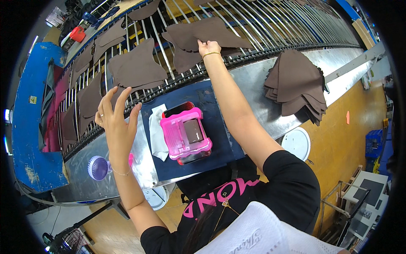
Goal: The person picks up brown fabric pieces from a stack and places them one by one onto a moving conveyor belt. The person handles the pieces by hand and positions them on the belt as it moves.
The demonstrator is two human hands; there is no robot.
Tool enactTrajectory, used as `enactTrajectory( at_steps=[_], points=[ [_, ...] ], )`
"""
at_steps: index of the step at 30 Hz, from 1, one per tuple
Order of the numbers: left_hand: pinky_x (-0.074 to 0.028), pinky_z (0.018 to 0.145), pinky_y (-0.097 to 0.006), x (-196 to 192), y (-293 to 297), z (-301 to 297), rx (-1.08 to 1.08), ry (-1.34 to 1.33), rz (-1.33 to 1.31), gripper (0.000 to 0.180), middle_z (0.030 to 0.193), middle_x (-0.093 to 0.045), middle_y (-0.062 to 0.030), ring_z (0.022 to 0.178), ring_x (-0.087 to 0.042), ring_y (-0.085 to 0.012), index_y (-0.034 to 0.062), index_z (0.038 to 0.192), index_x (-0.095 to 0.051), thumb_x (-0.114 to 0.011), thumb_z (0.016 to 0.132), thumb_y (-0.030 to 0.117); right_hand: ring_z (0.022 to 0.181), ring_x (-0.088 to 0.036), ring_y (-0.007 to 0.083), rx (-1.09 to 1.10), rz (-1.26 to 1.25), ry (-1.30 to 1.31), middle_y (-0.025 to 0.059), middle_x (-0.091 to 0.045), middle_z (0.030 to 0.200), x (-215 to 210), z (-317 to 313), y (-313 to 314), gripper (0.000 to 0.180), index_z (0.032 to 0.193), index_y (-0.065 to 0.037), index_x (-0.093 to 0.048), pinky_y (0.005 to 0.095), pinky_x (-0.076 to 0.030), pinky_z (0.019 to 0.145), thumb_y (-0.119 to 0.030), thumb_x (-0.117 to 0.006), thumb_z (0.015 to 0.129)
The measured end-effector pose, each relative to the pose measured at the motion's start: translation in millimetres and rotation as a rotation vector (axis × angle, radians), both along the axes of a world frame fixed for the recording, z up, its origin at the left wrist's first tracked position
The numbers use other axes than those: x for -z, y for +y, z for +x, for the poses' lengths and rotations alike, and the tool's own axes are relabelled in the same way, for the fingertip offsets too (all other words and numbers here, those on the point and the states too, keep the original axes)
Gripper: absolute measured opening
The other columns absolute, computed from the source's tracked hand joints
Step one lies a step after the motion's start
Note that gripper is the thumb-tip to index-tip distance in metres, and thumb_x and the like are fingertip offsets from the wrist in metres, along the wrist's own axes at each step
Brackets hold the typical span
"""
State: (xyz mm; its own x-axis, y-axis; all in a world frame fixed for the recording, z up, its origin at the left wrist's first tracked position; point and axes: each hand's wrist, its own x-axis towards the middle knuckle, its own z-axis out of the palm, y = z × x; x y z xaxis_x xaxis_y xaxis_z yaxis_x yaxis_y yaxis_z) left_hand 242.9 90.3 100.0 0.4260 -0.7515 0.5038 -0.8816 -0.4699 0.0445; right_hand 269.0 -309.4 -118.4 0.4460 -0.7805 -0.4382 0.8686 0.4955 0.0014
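Note:
My right hand reaches out to the moving-rod rack and has its fingers closed at the near edge of a dark brown cut piece. That piece partly overlaps another brown piece below it. On the left, my left hand is raised with fingers spread and holds nothing. Just beyond its fingertips lies a further brown cut piece on the rods. Between my arms, a pink plastic holder with a phone rests on a dark blue mat, beside a white cloth.
A fanned stack of brown pieces sits on the metal table at right. The rod conveyor runs along the far side, with a chain at its edge. A purple handheld fan lies at left. A blue machine housing stands beyond it.

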Motion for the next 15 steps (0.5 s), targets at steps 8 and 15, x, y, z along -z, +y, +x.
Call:
enactTrajectory(
  at_steps=[8, 15],
  points=[
    [-0.023, 0.098, -0.042, 10, 11, -2, 0.000, 0.086, 0.031, 0.041, 0.129, -0.047, -0.0079, 0.121, -0.042, -0.0246, 0.0187, 0.122, -0.058, -0.068, 0.083, 0.026, 0.120, -0.047, 0.0359, -0.547, -0.134, 0.152, 0.0241, -0.044, 0.125, -11, -7, 50, 0.041, 0.129, 0.006, -0.030, 0.0524, -0.039, 0.102, -0.020, -0.038, 0.099],
    [-0.023, 0.099, -0.042, 19, 9, -5, 0.030, 0.130, 0.019, 0.042, 0.128, -0.049, -0.0076, 0.121, -0.044, -0.0250, 0.0170, 0.122, -0.058, -0.069, 0.083, 0.026, 0.103, -0.061, 0.0266, -0.768, -0.965, 0.415, 0.0165, -0.061, 0.110, -119, -125, 106, 0.031, 0.120, 0.002, -0.051, 0.0349, -0.052, 0.088, -0.019, -0.047, 0.098]
  ],
)
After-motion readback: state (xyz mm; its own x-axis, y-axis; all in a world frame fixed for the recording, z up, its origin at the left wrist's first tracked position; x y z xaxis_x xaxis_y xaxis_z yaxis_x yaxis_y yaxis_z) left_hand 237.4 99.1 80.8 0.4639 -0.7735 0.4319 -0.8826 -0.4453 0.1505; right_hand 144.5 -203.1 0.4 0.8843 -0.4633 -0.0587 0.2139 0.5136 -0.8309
